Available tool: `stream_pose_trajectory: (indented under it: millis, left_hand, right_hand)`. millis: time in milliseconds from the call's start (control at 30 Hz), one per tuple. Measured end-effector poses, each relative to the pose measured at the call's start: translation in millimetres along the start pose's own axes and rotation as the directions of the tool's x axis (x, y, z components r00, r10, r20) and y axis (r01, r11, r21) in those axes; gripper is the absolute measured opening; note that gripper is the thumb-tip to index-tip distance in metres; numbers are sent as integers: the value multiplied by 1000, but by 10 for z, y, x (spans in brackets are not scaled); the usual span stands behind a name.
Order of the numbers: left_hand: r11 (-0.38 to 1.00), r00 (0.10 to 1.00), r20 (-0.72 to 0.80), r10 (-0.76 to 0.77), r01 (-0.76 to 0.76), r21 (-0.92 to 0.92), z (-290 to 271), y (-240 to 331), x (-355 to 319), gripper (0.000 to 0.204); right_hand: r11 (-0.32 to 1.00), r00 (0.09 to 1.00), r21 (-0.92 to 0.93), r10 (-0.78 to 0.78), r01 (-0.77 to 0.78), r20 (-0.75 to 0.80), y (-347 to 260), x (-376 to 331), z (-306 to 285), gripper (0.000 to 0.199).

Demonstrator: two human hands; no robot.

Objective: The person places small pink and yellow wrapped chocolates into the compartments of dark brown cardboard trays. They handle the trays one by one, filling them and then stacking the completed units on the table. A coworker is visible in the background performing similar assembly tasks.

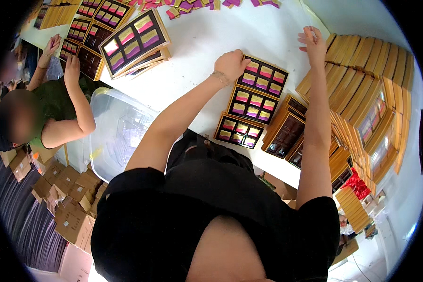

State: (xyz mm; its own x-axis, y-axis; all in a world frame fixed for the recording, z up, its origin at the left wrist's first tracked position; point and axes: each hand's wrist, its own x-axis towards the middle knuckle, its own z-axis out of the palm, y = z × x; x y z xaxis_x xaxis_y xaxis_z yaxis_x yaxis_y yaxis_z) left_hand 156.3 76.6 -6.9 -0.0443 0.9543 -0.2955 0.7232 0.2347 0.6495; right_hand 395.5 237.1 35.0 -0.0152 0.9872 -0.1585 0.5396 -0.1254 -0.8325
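Note:
In front of me, three dark trays with gold edges (252, 105) stand in a slanting row, their compartments filled with flat pink-and-gold and purple-and-gold pieces. My left hand (230, 65) is closed at the left corner of the farthest tray (264, 75). Its fingers curl under, so whatever they hold is hidden. Farther right, my right hand (311, 44) is raised with fingers apart and nothing visible in it, left of the stacked wooden boxes. Beneath my right forearm are dark trays with empty compartments (285, 134).
Tall stacks of wooden boxes (362, 61) line the right side. Loose pink and purple pieces (188, 6) lie at the far edge. A pile of filled trays (135, 41) stands left, near a clear plastic bin (109, 134). A co-worker's hands (70, 66) are by more trays at far left.

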Motion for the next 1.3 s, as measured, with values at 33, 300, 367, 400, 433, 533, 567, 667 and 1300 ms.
stream_pose_trajectory:
  millis: [33,300,367,400,433,533,567,667,1300]
  left_hand:
    - [1000,1000,-19,13,-13,-4,72,-15,32,33]
    - [999,980,-195,-39,39,-9,-256,-465,321,29]
    - [995,970,-233,-75,59,-77,-540,-567,326,33]
    - [998,960,-278,-36,20,-61,-680,-539,293,45]
    - [890,980,-167,-104,17,-456,-767,-476,232,48]
    - [70,948,285,145,277,-958,-1079,-219,-58,57]
    - [204,962,249,112,223,-953,-1065,-218,-100,54]
    - [314,991,131,1,124,-941,-926,-401,-133,49]
    - [878,846,-399,-354,153,-454,-237,-851,199,34]
  right_hand:
    - [972,990,200,103,-120,96,-127,-69,-71,48]
    - [882,691,369,-70,-295,719,-374,-177,-77,56]
    - [915,531,288,-102,-281,841,-574,-274,-31,55]
    - [942,512,237,-85,-239,855,-595,-338,3,55]
    - [952,524,195,-45,-236,851,-628,-406,42,55]
    - [959,487,19,126,-281,864,-717,-522,138,63]
    - [996,657,-56,-5,72,754,-664,-594,224,69]
    - [518,729,-527,-351,674,588,-792,-1038,510,111]
    - [428,674,-522,-422,737,606,-280,-880,1315,111]
